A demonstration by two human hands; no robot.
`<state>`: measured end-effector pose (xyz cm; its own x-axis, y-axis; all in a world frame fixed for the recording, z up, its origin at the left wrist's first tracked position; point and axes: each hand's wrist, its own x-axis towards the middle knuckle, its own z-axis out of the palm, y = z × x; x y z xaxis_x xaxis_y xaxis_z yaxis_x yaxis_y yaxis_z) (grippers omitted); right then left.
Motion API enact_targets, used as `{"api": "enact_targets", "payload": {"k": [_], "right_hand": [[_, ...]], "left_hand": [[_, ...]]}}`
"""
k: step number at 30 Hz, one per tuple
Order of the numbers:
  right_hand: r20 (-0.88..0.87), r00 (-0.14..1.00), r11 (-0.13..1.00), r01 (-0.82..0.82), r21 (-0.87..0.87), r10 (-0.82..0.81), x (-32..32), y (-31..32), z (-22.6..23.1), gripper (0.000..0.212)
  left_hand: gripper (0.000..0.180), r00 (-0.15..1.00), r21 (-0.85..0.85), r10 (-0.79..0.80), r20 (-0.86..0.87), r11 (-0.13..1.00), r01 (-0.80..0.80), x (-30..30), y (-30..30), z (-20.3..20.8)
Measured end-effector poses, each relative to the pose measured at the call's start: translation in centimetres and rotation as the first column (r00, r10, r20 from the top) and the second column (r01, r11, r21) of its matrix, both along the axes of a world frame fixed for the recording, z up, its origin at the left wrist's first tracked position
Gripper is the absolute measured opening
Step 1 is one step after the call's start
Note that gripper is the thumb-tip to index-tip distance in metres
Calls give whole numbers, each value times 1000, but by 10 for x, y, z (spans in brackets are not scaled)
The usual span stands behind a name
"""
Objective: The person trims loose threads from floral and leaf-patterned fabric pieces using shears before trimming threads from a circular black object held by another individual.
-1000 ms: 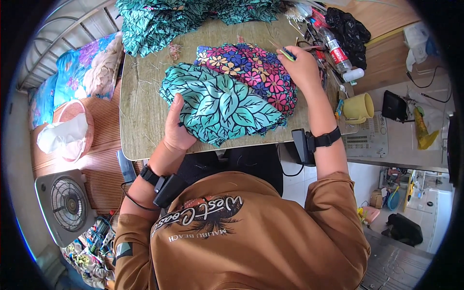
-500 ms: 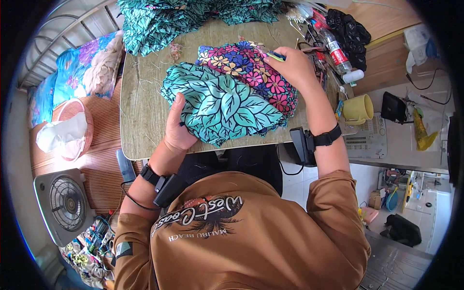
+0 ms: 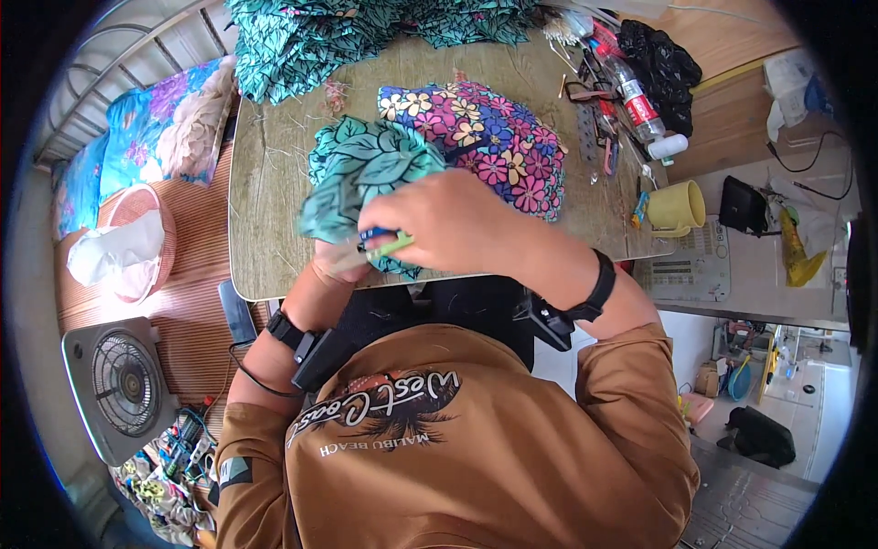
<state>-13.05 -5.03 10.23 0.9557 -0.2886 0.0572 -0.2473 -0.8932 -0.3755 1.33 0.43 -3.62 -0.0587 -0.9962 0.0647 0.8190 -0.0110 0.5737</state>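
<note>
Right hand [image 3: 434, 220] gripping small green-and-blue snips [image 3: 397, 244], left hand [image 3: 326, 254] behind the blurred blades [image 3: 350, 263], its grip too hidden to tell, teal leaf-print fabric [image 3: 370, 151] bunched toward the near edge of the wood-grain table [image 3: 261, 201], pink-and-navy floral fabric [image 3: 503, 142] beside it

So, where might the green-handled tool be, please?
In the head view, the green-handled tool is left of centre, in the right hand, by the left hand.

Hands [image 3: 430, 222] close together, right forearm [image 3: 540, 256] angled leftward
</note>
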Motion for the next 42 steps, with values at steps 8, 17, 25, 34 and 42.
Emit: {"api": "enact_targets", "payload": {"k": [8, 17, 25, 34, 42], "right_hand": [[200, 881, 883, 361, 300, -428, -24, -15, 8, 32], [270, 736, 784, 583, 214, -621, -67, -49, -17, 34], [142, 780, 792, 606, 67, -609, -68, -39, -16, 35], [169, 735, 755, 642, 134, -656, -75, -44, -17, 36], [266, 709, 752, 647, 124, -653, -97, -48, -20, 33]], "left_hand": [[81, 952, -51, -81, -294, 996, 69, -9, -4, 32], [94, 958, -12, 31, -285, 999, -36, -11, -3, 29], [82, 994, -45, 8, -105, 999, -13, 4, 14, 22], [43, 951, 253, 96, 294, 952, -174, 36, 16, 42], [42, 984, 299, 111, 138, 943, -149, 46, 19, 34]]}}
